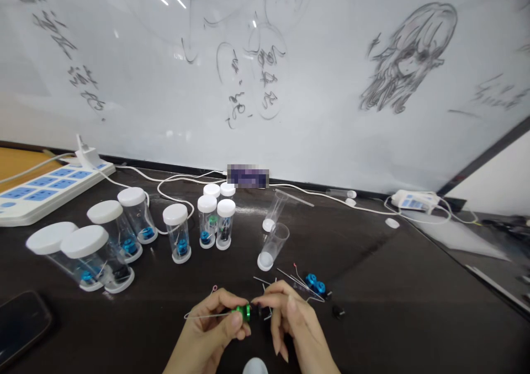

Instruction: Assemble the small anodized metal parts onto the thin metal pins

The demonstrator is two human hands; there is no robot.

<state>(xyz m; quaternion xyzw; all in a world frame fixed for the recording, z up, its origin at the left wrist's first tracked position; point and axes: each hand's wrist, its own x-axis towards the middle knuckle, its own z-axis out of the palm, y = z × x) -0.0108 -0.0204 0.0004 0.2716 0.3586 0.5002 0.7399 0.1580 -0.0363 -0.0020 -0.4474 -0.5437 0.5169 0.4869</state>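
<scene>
Left hand (215,324) pinches green metal piece (242,312) and a thin wire (202,316), right hand (285,313) narrowed at its end; best steady both on the dark table (393,286), feeding slowly.

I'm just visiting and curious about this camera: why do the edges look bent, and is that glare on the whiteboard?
In the head view, the wide lens bows the whiteboard and the dark table toward the edges; bright ceiling-light streaks glare on the board's upper left; the right edge smears into blur; one patch at the board's foot is pixelated; the left hand and right hand stay fairly sharp around a green part.
</scene>
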